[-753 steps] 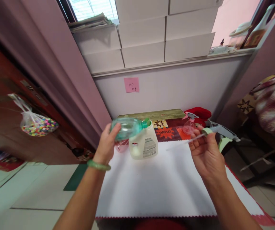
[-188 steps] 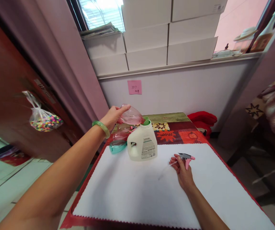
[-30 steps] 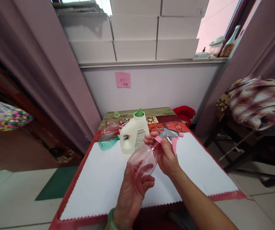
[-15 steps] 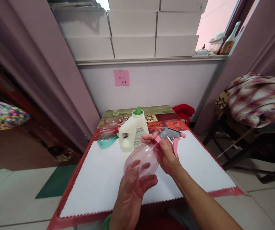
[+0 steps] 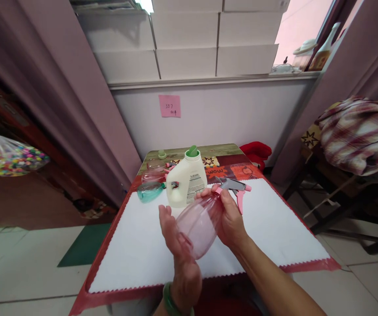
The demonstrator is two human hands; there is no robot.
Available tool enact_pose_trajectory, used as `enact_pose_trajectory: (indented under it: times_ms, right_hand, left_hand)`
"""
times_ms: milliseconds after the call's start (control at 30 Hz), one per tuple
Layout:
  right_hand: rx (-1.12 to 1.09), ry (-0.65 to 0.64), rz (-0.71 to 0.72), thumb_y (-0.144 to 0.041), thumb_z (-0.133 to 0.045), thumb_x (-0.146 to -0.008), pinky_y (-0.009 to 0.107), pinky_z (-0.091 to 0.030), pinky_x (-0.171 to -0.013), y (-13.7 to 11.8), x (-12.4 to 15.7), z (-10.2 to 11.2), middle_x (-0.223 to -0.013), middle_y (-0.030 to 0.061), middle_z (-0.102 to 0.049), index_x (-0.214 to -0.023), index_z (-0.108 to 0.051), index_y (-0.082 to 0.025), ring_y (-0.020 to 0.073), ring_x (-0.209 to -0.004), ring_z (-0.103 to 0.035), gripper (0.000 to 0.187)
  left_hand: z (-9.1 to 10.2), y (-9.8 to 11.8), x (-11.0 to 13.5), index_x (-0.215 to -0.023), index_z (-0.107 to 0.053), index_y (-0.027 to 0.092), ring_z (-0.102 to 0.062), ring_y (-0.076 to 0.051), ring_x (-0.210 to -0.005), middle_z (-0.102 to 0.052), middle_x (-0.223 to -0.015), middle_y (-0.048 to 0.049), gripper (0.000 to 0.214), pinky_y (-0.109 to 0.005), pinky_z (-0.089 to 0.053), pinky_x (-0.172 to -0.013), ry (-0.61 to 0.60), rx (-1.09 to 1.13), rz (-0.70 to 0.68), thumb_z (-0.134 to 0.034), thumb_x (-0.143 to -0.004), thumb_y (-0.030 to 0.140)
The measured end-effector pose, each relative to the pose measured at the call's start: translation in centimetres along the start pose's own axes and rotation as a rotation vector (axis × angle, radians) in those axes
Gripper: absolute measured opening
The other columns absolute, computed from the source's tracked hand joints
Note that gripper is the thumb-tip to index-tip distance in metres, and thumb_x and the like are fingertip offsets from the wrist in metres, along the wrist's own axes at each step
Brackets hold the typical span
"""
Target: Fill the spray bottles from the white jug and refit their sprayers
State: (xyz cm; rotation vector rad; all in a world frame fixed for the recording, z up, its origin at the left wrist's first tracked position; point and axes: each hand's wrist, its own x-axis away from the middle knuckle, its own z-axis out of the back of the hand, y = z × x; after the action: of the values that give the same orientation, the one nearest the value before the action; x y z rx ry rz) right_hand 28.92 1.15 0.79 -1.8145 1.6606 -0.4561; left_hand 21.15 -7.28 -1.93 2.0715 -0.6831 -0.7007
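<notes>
A clear pink spray bottle (image 5: 199, 221) with a grey and pink trigger head is tilted above the white mat (image 5: 136, 245). My right hand (image 5: 231, 219) is wrapped round its neck, just below the trigger. Against the bottle's base lies my left hand (image 5: 179, 245), its fingers stretched out and the palm turned to the bottle. Behind the hands a cream jug (image 5: 184, 188) stands upright, with a green spout in its mouth. A green clear spray bottle (image 5: 150, 192) and a pink clear bottle (image 5: 152, 174) lie on their sides left of the jug.
A small pale green cap (image 5: 162, 154) sits at the table's back edge. A plaid cloth (image 5: 361, 134) is heaped at the right. On the left hangs a bag of colourful pieces (image 5: 14, 156). A pink note (image 5: 169, 106) is stuck to the wall.
My left hand has moved from under the bottle to its left side, fingers now straighter. The bottle's base has swung lower. My right hand keeps its grip on the neck.
</notes>
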Motion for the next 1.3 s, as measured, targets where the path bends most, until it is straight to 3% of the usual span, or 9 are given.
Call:
enact_pose_trajectory:
  times_ms: [133, 233, 300, 400, 500, 633, 767, 1000, 1300]
  right_hand:
    - [0.090, 0.008, 0.114, -0.056, -0.068, -0.098, 0.049, -0.052, -0.111, 0.2, 0.0, 0.3, -0.099, 0.0011, -0.078, -0.105, -0.066, -0.029, 0.0255, -0.109, -0.075, 0.028]
    - [0.172, 0.011, 0.150, -0.058, -0.069, -0.097, 0.051, -0.053, -0.110, 0.6, -0.1, 1.2, -0.099, 0.0022, -0.078, -0.106, -0.065, -0.030, 0.0271, -0.112, -0.075, 0.029]
    - [0.203, 0.004, 0.143, -0.060, -0.071, -0.095, 0.051, -0.055, -0.108, 0.8, -0.2, 1.9, -0.099, 0.0026, -0.078, -0.106, -0.065, -0.030, 0.0275, -0.110, -0.075, 0.032]
    - [0.207, 0.025, 0.123, -0.060, -0.070, -0.096, 0.051, -0.055, -0.107, 0.7, -0.3, 2.2, -0.101, 0.0031, -0.079, -0.107, -0.065, -0.030, 0.0273, -0.111, -0.076, 0.033]
    - [0.183, 0.074, 0.098, -0.061, -0.069, -0.097, 0.050, -0.055, -0.107, 0.6, -0.3, 1.8, -0.104, 0.0034, -0.080, -0.106, -0.067, -0.029, 0.0267, -0.109, -0.076, 0.033]
    - [0.046, 0.126, -0.007, -0.063, -0.071, -0.095, 0.049, -0.056, -0.105, 0.8, -0.1, 1.1, -0.101, 0.0021, -0.081, -0.099, -0.067, -0.028, 0.0256, -0.106, -0.077, 0.035]
    - [0.022, 0.134, 0.008, -0.063, -0.072, -0.094, 0.048, -0.057, -0.104, 1.7, -0.5, 1.1, -0.097, 0.0008, -0.080, -0.098, -0.068, -0.027, 0.0248, -0.102, -0.077, 0.036]
    - [0.307, 0.056, 0.097, -0.064, -0.066, -0.098, 0.045, -0.054, -0.106, 3.5, -2.3, 2.1, -0.103, 0.0038, -0.082, -0.102, -0.069, -0.025, 0.0245, -0.103, -0.075, 0.039]
    - [0.147, 0.089, -0.022, -0.068, -0.075, -0.088, 0.047, -0.056, -0.101, 3.7, -2.5, 2.0, -0.096, 0.0048, -0.083, -0.096, -0.066, -0.026, 0.0300, -0.106, -0.076, 0.043]
  left_hand:
    - [0.2, 1.0, -1.6, -0.156, -0.050, 0.042, -0.042, -0.026, -0.158, -0.043, -0.173, -0.0026, 0.074, -0.028, -0.053, -0.106, 0.010, 0.097, 0.439, -0.073, -0.090, 0.069]
    - [1.2, 0.6, -2.3, -0.144, -0.061, 0.027, -0.078, -0.025, -0.096, -0.072, -0.135, -0.0147, 0.075, -0.028, -0.058, -0.067, -0.160, 0.025, 0.816, -0.066, -0.089, 0.078]
    - [1.7, 0.3, -2.4, -0.130, -0.065, 0.019, -0.063, -0.016, -0.053, -0.076, -0.102, -0.0120, 0.077, -0.026, -0.044, -0.045, -0.286, -0.005, 0.950, -0.064, -0.086, 0.082]
    - [2.0, -0.1, -2.4, -0.125, -0.063, 0.020, -0.053, -0.011, -0.049, -0.071, -0.091, -0.0047, 0.066, -0.024, -0.041, -0.046, -0.328, -0.060, 0.767, -0.083, -0.081, 0.064]
    - [2.2, -0.2, -2.6, -0.134, -0.062, 0.026, -0.072, -0.024, -0.094, -0.070, -0.124, -0.0113, 0.082, -0.034, -0.060, -0.082, -0.318, -0.228, 0.359, -0.101, -0.061, 0.027]
    - [2.7, -0.6, -2.9, -0.106, -0.073, 0.024, -0.051, -0.040, -0.146, -0.063, -0.143, -0.0187, 0.054, -0.053, -0.038, -0.124, -0.252, -0.335, 0.024, -0.101, -0.060, 0.017]
    - [1.8, -0.4, -2.4, -0.128, -0.070, 0.029, -0.044, -0.041, -0.154, -0.055, -0.159, -0.0159, 0.092, -0.052, -0.043, -0.122, -0.155, -0.055, 0.154, -0.108, -0.045, 0.026]
    - [1.6, 1.0, -5.6, -0.122, -0.073, 0.007, -0.076, -0.027, -0.075, -0.080, -0.102, -0.0214, 0.072, -0.034, -0.060, -0.059, -0.197, 0.251, 1.079, -0.052, -0.100, 0.072]
    - [2.8, 0.1, -4.7, -0.127, -0.066, 0.022, -0.075, -0.028, -0.100, -0.072, -0.127, -0.0133, 0.061, -0.040, -0.064, -0.081, -0.284, -0.101, 0.531, -0.087, -0.080, 0.054]
